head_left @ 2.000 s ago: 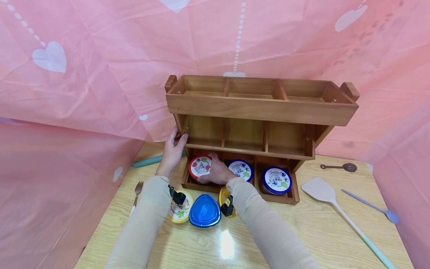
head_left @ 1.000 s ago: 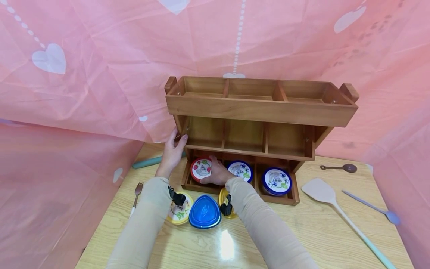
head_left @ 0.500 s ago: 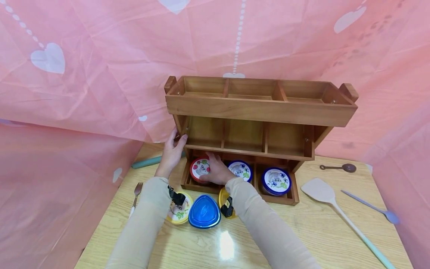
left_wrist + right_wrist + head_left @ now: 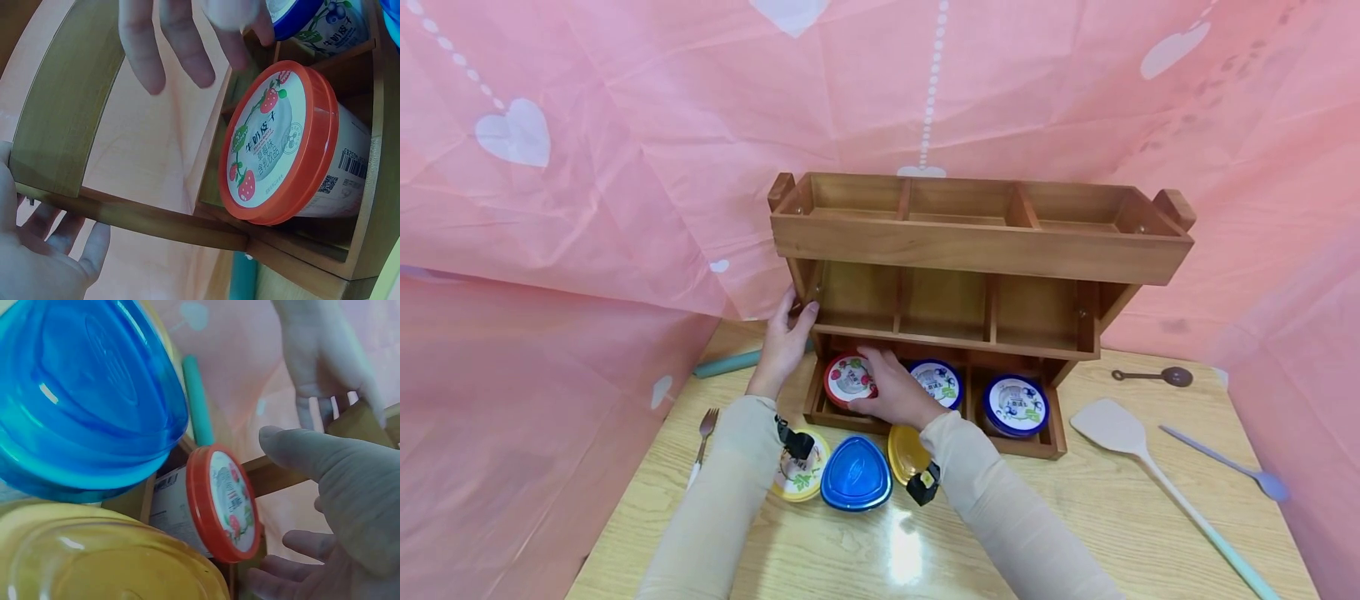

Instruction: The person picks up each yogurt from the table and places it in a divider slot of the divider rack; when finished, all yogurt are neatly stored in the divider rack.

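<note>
A red-lidded strawberry tub (image 4: 848,379) (image 4: 275,144) (image 4: 228,503) lies on its side in the bottom left compartment of a three-tier wooden rack (image 4: 977,246). My right hand (image 4: 887,387) (image 4: 331,506) hovers at the tub's right side with fingers spread. Both wrist views show a gap between its fingers (image 4: 181,44) and the lid. My left hand (image 4: 784,337) (image 4: 37,262) grips the rack's left side post, thumb in front and fingers behind. Two blue-lidded tubs (image 4: 936,382) (image 4: 1015,402) fill the other bottom compartments.
In front of the rack sit a blue triangular container (image 4: 856,472) (image 4: 81,394), a yellow one (image 4: 904,452) and a yellow-rimmed tub (image 4: 801,471). A fork (image 4: 703,429) and teal rod (image 4: 730,360) lie left; a spatula (image 4: 1120,429) and two spoons (image 4: 1225,462) (image 4: 1153,376) right. Pink sheeting surrounds the table.
My right hand held the red-lidded tub in the bottom left compartment, then let go and drew back a little, its wrist swinging right. The left hand stays on the rack.
</note>
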The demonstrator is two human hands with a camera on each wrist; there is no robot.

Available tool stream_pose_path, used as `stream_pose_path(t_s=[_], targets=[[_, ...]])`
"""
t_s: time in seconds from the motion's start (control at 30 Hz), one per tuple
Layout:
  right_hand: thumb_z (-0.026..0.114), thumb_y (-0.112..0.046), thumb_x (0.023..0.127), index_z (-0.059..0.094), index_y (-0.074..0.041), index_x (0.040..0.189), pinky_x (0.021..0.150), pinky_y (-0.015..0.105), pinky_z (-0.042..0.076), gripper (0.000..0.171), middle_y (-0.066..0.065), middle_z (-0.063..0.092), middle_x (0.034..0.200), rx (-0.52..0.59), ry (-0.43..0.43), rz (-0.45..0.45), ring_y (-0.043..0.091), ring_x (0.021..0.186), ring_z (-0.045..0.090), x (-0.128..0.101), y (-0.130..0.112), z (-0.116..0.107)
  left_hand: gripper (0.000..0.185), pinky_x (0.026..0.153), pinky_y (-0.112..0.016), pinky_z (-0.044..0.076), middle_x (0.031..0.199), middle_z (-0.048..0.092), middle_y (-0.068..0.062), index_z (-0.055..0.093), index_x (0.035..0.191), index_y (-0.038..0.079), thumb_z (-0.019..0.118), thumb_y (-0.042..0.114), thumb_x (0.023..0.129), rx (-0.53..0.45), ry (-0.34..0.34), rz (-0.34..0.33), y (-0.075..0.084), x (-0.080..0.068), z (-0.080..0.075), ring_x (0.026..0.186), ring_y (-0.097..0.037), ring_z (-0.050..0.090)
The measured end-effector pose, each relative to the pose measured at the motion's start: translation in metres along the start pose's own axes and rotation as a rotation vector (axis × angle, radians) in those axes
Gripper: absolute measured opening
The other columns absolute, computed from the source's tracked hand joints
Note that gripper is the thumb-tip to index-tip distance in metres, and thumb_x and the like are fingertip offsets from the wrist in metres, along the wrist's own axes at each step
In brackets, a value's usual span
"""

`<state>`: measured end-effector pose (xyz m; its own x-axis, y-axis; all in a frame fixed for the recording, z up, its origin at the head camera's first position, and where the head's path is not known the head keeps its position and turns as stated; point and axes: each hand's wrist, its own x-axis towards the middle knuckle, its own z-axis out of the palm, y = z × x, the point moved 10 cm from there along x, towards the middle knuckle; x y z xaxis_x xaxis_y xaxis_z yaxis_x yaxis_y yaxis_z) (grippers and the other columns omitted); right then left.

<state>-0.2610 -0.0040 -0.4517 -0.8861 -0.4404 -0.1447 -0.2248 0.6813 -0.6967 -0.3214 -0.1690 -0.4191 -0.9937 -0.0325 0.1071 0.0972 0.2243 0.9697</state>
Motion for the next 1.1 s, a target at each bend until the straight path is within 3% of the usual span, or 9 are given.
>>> stream_pose_path(t_s=[0.1,0.33,0.4,0.7,1.1], targets=[[0.078,-0.029,0.085,0.028,-0.012,0.153,0.111,0.049,0.041,0.086,0.015,0.037,0.151,-0.001,0.004,-0.013,0.032,0.134,0.045,-0.008,-0.002,-0.003,0.058,0.114,-0.046,0.038,0.151,0.04,-0.017,0.029,0.156,0.021,0.051,0.03,0.103,-0.009,-0.007,-0.007,0.002,-0.001,0.001,0.133,-0.033,0.046],[0.079,-0.031,0.084,0.03,-0.014,0.153,0.108,0.051,0.044,0.087,0.013,0.038,0.151,0.088,0.017,-0.016,0.035,0.134,0.046,-0.026,-0.004,-0.009,0.056,0.111,-0.047,0.04,0.147,0.043,-0.024,0.029,0.155,0.008,0.049,0.016,0.103,-0.023,-0.019,-0.008,0.029,-0.012,0.001,0.132,-0.036,0.047],[0.08,-0.032,0.083,0.03,-0.016,0.153,0.108,0.051,0.044,0.087,0.012,0.038,0.152,0.094,0.026,-0.016,0.035,0.135,0.045,-0.032,-0.004,-0.011,0.056,0.112,-0.047,0.04,0.147,0.043,-0.024,0.03,0.155,0.008,0.049,0.016,0.103,-0.024,-0.018,-0.006,0.03,-0.012,0.001,0.132,-0.036,0.047],[0.076,-0.035,0.086,0.031,-0.017,0.154,0.112,0.057,0.036,0.083,0.009,0.038,0.154,0.103,0.103,-0.017,0.033,0.142,0.037,-0.058,-0.001,-0.029,0.057,0.112,-0.048,0.04,0.149,0.043,-0.017,0.03,0.156,0.021,0.05,0.028,0.103,-0.015,0.006,0.013,-0.001,0.001,0.0,0.131,-0.033,0.047],[0.074,-0.042,0.087,0.028,-0.019,0.155,0.112,0.059,0.035,0.085,0.008,0.034,0.158,0.208,0.147,0.009,0.034,0.144,0.034,-0.09,0.018,-0.037,0.057,0.112,-0.048,0.04,0.149,0.042,-0.017,0.03,0.156,0.019,0.05,0.028,0.103,-0.016,-0.003,0.009,0.009,-0.003,0.0,0.131,-0.034,0.047]])
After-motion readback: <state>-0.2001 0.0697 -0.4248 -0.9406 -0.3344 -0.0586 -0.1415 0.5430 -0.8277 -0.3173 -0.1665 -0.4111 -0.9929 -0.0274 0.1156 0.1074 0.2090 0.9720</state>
